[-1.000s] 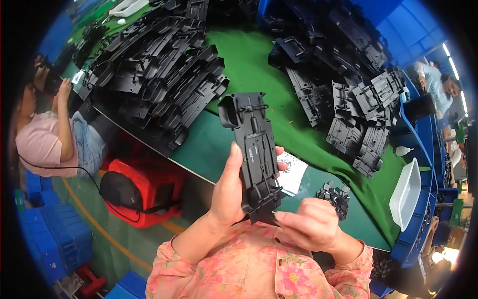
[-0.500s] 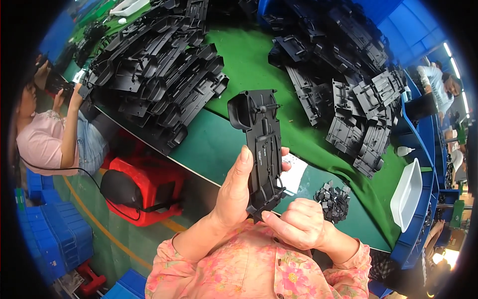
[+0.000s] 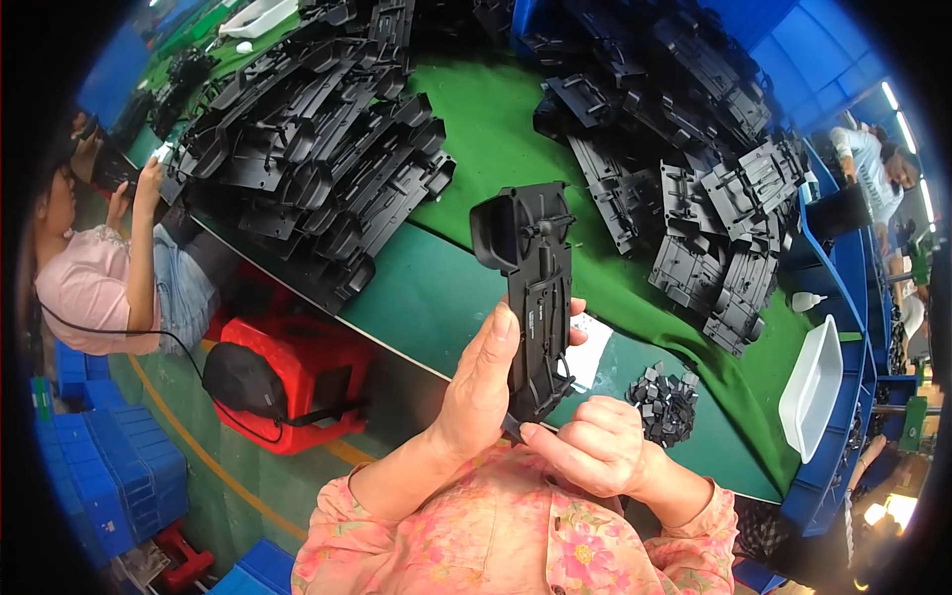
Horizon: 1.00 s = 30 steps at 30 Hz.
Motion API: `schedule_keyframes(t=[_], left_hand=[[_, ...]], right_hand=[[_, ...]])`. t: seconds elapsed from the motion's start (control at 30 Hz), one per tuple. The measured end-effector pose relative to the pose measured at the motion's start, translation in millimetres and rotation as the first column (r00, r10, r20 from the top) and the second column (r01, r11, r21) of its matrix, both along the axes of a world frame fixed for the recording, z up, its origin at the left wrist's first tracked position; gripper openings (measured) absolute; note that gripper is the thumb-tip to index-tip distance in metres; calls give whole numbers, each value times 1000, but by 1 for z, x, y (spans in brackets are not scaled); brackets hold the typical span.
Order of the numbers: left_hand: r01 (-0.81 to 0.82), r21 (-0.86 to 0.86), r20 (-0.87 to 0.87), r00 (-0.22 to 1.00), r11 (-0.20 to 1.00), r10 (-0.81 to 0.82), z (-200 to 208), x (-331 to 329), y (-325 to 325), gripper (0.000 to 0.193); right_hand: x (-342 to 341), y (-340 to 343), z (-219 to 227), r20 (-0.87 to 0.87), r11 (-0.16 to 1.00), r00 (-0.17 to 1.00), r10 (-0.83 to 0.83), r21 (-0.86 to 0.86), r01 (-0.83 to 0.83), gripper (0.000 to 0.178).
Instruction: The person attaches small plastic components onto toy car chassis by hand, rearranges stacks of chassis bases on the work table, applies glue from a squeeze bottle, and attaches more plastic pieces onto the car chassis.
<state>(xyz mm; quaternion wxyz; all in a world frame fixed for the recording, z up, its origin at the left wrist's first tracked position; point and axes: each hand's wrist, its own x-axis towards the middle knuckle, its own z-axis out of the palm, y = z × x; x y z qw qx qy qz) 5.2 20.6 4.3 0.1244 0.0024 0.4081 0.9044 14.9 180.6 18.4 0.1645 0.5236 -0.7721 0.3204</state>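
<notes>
My left hand (image 3: 476, 382) grips a long black plastic chassis part (image 3: 540, 307), its thumb along the left edge and fingertips showing at the right edge. The part stands tilted up in front of my chest, with a deep cup-like corner at its far end and ribs and posts on its face. My right hand (image 3: 595, 446) is curled closed, thumb and forefinger at the part's near end. A small dark piece (image 3: 512, 426) juts out there by the fingertip; whether it is loose or belongs to the part, I cannot tell.
Large heaps of similar chassis parts (image 3: 317, 139) lie left and right (image 3: 719, 198) on the green-covered table (image 3: 476, 119). A pile of small black pieces (image 3: 662, 405), white paper (image 3: 589, 349) and a white tray (image 3: 811, 389) sit at right. At left, a person (image 3: 99, 288) works near a red stool (image 3: 288, 382).
My left hand has shifted slightly right and turned the chassis part a little, so its cup-like corner shows more. The right hand stays almost in place at the near end.
</notes>
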Motion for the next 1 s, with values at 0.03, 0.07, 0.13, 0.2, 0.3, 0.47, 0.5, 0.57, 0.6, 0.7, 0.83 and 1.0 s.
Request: schedule_keyframes(t=[0.03,0.07,0.13,0.2,0.3,0.47,0.5,0.57,0.6,0.7,0.83,1.0], left_hand=[[-13,-15,-32,999,1000,13,-2,-2,-4,67],[-28,-31,-63,998,999,26,-3,-3,-7,68],[-25,6,-74,997,1000,26,-3,-6,-15,72],[-21,45,-90,996,999,25,3,-8,-23,71],[19,146,13,1000,989,-21,27,-19,-23,50],[37,150,55,997,988,-46,21,-24,-46,38],[71,230,13,997,971,-75,28,-27,-49,37],[8,-60,7,1000,998,-7,49,-37,-55,36],[-30,-222,-91,996,975,10,65,-43,-53,35],[-231,-484,-199,968,844,151,105,-74,-59,40],[-546,-585,-577,800,600,166,168,-150,-75,40],[-613,-509,-557,770,605,311,184,-253,-83,40]], right_hand=[[-2,0,0,1,1000,1000,-14,2,14,33],[-1,3,0,26,998,999,-48,-31,49,34],[3,14,4,61,982,985,-159,-94,164,34],[8,35,8,72,930,937,-342,-116,348,32],[23,73,14,153,749,756,-637,-111,653,26],[53,132,-16,531,387,387,-754,-116,915,10],[60,146,-27,517,343,366,-774,-143,928,10],[69,162,-38,604,240,284,-744,-155,958,10],[74,170,-47,621,231,269,-736,-144,962,10],[84,196,-80,635,189,225,-739,-126,974,10],[87,190,-67,630,154,157,-761,-59,986,10],[85,198,-88,623,139,179,-761,-113,984,8]])
